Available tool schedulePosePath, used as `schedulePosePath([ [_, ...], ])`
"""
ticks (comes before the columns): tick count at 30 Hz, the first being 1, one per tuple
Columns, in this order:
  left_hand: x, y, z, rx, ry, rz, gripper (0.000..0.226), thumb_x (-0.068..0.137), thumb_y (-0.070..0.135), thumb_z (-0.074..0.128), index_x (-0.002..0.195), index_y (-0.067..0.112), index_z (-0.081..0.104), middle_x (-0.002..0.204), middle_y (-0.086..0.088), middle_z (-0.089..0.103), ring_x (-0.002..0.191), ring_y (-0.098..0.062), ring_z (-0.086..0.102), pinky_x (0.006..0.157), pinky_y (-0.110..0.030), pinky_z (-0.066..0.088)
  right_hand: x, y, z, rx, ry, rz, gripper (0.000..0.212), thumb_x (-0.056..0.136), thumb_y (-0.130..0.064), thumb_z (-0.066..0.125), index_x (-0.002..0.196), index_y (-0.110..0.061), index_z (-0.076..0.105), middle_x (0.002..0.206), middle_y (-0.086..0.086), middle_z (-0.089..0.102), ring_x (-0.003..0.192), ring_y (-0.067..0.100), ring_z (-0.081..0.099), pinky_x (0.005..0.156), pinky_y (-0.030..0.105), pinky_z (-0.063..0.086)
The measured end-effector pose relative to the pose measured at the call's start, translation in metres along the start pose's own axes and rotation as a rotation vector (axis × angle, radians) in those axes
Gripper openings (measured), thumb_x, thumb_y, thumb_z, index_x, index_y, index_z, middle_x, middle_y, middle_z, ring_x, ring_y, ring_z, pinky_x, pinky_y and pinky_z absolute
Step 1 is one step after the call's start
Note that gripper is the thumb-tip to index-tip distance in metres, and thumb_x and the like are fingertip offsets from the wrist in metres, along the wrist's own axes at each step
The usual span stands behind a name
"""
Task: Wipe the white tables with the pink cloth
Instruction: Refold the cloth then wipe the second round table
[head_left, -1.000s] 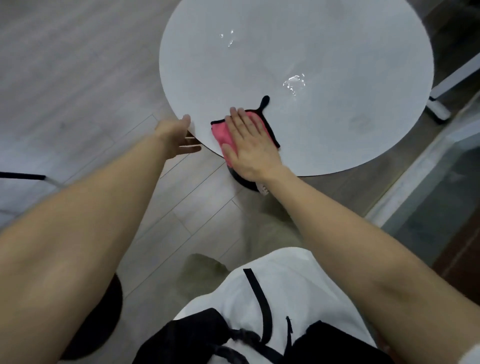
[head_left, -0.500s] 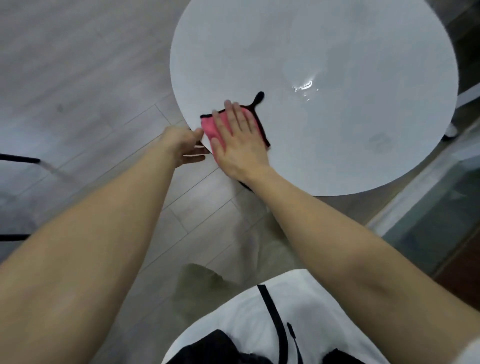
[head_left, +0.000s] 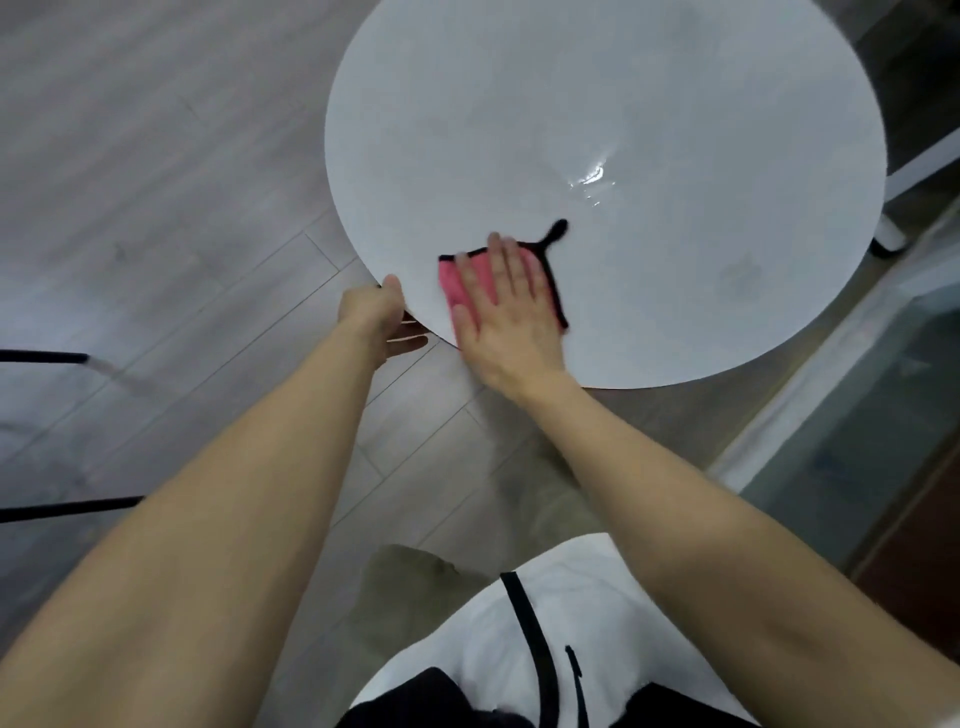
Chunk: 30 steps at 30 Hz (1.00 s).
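Pressing flat on the pink cloth (head_left: 448, 283), my right grip (head_left: 511, 317) lies palm down with its fingers straight and slightly spread, covering most of the fabric and clasping nothing. The cloth sits on the round white surface (head_left: 571, 104) close to its near-left rim, and the heel of the hand overhangs that edge. Black trim shows along the cloth's far and right sides, and a black loop (head_left: 557, 229) sticks out from its far right corner, just past the fingertips. Just beside it to the left, my left grip (head_left: 374, 317) holds the rim itself, thumb on top and fingers beneath the edge. Beyond the cloth, a small wet patch (head_left: 592, 176) glints near the middle of the top, and a faint smudge (head_left: 737, 275) marks the right side. The top spreads wide and bare to the far and right of the cloth. Off its left edge lies grey plank floor (head_left: 156, 156), with two thin black bars (head_left: 41, 357) at the frame's left border. To the right, a white furniture leg (head_left: 919, 161) and a glass panel (head_left: 883, 415) stand near the rim.
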<state>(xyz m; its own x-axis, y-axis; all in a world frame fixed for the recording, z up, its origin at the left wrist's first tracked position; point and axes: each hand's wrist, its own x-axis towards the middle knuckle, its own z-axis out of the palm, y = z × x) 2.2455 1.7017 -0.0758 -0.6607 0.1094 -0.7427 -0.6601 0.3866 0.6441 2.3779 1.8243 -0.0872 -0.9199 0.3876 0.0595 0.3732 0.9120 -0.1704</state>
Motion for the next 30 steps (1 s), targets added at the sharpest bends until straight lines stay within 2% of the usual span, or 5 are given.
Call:
schedulePosePath([
  [8, -0.039, -0.053, 0.038, -0.076, -0.072, -0.041, 0.053, 0.108, 0.052, 0.049, 0.130, 0.005, 0.058, 0.125, -0.018, 0.072, 0.095, -0.028, 0.076, 0.094, -0.050, 0.062, -0.047, 0.087, -0.018, 0.009, -0.017, -0.064, 0.064, 0.114, -0.053, 0.031, 0.172, -0.028, 0.024, 0.181, 0.011, 0.013, 0.168, 0.025, 0.008, 0.136, 0.047, 0.008],
  [11, -0.050, -0.049, 0.039, 0.581, 0.367, 0.394, 0.070, 0.092, 0.048, 0.072, 0.145, 0.011, 0.045, 0.145, -0.014, 0.050, 0.123, -0.033, 0.055, 0.105, -0.050, 0.047, -0.066, 0.181, -0.043, -0.048, -0.024, 0.276, 0.069, 0.111, -0.057, 0.025, 0.173, -0.028, 0.019, 0.181, 0.014, 0.008, 0.168, 0.027, 0.005, 0.136, 0.047, 0.004],
  [15, -0.069, -0.028, 0.057, 1.101, 0.154, 0.986, 0.091, 0.079, 0.056, 0.086, 0.152, 0.021, 0.043, 0.154, -0.008, 0.042, 0.144, -0.032, 0.038, 0.116, -0.049, 0.038, -0.054, 0.179, -0.043, -0.037, 0.025, 0.594, 0.072, 0.108, -0.055, 0.023, 0.173, -0.023, 0.018, 0.179, 0.021, 0.007, 0.168, 0.034, 0.003, 0.135, 0.052, 0.004],
  [21, -0.073, 0.003, 0.114, 1.459, -0.157, 0.977, 0.119, 0.063, 0.055, 0.098, 0.161, 0.024, 0.037, 0.163, -0.006, 0.037, 0.147, -0.032, 0.035, 0.119, -0.047, 0.039, -0.066, 0.134, -0.036, 0.019, -0.067, -0.024, 0.063, 0.113, -0.055, 0.024, 0.172, -0.032, 0.023, 0.181, 0.007, 0.012, 0.168, 0.021, 0.006, 0.136, 0.045, 0.006],
  [30, -0.076, 0.027, 0.132, 1.577, -0.151, 0.959, 0.105, 0.061, 0.059, 0.098, 0.149, 0.034, 0.046, 0.152, 0.006, 0.041, 0.138, -0.025, 0.038, 0.094, -0.048, 0.055, -0.019, 0.257, -0.052, -0.073, 0.067, 0.620, 0.070, 0.109, -0.050, 0.022, 0.173, -0.022, 0.020, 0.178, 0.023, 0.015, 0.167, 0.037, 0.008, 0.135, 0.054, 0.004],
])
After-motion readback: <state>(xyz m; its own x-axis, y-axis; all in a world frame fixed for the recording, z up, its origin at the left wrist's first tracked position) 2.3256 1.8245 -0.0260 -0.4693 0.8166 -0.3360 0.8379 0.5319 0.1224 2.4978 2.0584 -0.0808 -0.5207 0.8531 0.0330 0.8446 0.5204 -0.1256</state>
